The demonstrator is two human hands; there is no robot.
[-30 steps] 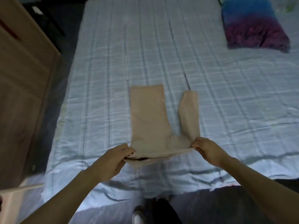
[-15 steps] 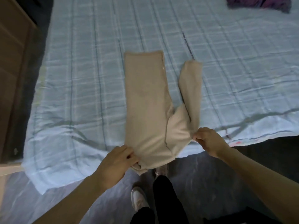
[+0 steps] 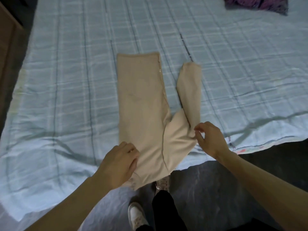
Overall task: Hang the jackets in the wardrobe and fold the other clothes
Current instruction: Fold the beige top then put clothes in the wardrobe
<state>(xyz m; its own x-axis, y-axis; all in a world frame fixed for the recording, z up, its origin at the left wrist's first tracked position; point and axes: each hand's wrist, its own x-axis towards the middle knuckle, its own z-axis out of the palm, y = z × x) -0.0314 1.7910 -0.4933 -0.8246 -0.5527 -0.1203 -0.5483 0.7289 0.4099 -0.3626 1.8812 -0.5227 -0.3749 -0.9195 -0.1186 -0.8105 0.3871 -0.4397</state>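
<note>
A beige garment (image 3: 143, 104) lies flat on the bed's light blue checked sheet (image 3: 66, 80). It has a wide part on the left and a narrow part (image 3: 190, 90) folded up on the right. Its near end hangs over the bed's front edge. My left hand (image 3: 120, 165) holds the garment's lower left edge with curled fingers. My right hand (image 3: 210, 139) pinches the fold at its lower right corner.
A purple cloth (image 3: 256, 2) lies at the bed's far right. Wooden furniture (image 3: 6, 47) stands along the left side. Below the bed's front edge are the dark floor (image 3: 208, 189), my dark trouser leg and a white shoe (image 3: 136, 215).
Both hands have drawn the beige garment toward me, so its near end now hangs over the bed's front edge. The purple cloth has slid to the top of the view.
</note>
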